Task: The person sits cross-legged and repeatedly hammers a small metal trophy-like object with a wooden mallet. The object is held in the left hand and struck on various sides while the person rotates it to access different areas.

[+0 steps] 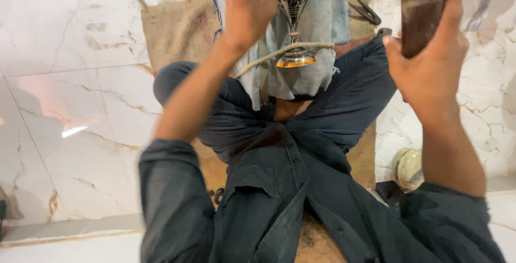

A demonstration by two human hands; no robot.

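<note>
Holding the metal cup [293, 21] steady matters: the left hand [250, 5] pinches its top, while the right hand [430, 42] grips a wooden block [422, 10] tightly.

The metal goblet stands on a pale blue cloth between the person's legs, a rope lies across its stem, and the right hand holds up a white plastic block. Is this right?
Not quite. In the head view the right hand holds up a dark brown wooden block, not white plastic. The metal goblet, the pale blue cloth and the rope are as you say.

wooden block [420, 10] — top cut off by edge | left hand [248, 2] — fingertips and grip out of frame
</note>
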